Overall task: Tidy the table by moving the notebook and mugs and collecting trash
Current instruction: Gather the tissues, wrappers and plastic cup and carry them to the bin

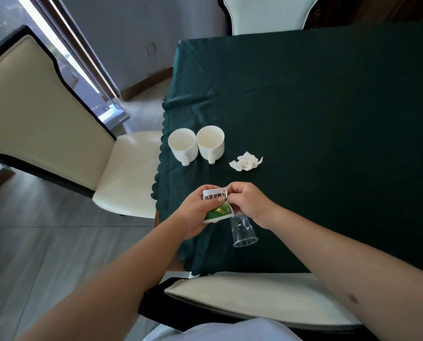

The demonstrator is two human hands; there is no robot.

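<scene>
**Sachet and cup in hand**

Head view: my left hand (195, 212) and right hand (248, 205) both pinch the green sachet (216, 205); the right also carries a clear plastic cup (243, 231). I'd tuck the sachet into it, then the tissue (246, 161). Mugs (195, 146) stand at the counter (328, 119) edge; no notebook visible.

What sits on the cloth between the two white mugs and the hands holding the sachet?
Nothing. In the head view, only bare dark green tablecloth separates the white ceramic mugs from the left hand and right hand; the crumpled white tissue lies off to the right.
</scene>
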